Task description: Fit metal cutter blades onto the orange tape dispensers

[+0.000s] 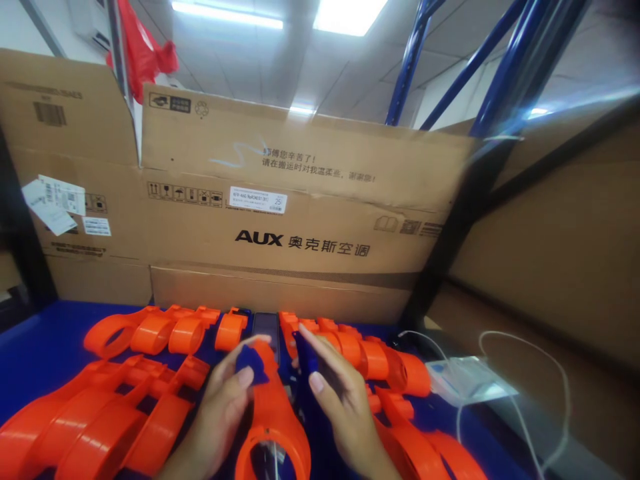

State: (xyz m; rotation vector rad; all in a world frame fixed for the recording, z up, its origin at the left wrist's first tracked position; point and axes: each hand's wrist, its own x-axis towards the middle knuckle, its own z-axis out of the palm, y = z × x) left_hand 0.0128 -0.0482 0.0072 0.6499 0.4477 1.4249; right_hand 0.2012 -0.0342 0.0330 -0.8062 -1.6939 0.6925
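My left hand (225, 393) is closed around the upper end of an orange plastic tape dispenser (273, 400), with the thumb on a dark blue piece (251, 362) at its head. The dispenser's round ring hangs toward me at the bottom of the view. Just right of it, my right hand (343, 400) grips a dark blue plastic part (306, 357) between thumb and fingers. The two hands are close together but apart. Much of the blue part merges with the blue tabletop behind it, so its full shape is unclear.
More orange dispensers (100, 420) lie in rows at left, and others (373, 357) at right. A dark phone-like object (266, 325) lies at the back. A clear plastic bag (473, 380) and a white cable (567, 400) are at right. Cardboard (300, 220) walls the back.
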